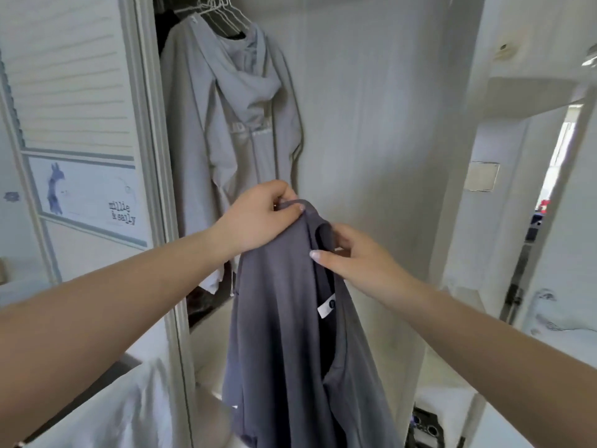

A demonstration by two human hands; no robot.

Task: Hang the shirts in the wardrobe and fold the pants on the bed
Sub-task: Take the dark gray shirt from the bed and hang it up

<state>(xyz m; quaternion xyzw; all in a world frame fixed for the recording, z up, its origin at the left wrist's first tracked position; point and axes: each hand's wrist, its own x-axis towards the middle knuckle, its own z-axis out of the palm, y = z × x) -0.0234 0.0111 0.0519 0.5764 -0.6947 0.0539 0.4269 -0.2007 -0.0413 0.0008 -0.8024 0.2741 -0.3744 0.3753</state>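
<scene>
A dark grey shirt [284, 334] hangs in front of me inside the open wardrobe, its neck opening turned up and a white label showing inside. My left hand [261, 218] pinches the top of the shirt at the shoulder. My right hand [349, 253] grips the collar edge just to the right, thumb on the fabric. Whether a hanger is inside the shirt is hidden. Up at the top, white wire hangers [223, 14] hang on the rail.
A light grey hoodie [232, 124] hangs on the rail at the wardrobe's left side. The louvred wardrobe door [74, 124] stands open at left. White bedding [113, 409] lies low left. A doorway [549, 195] opens at right.
</scene>
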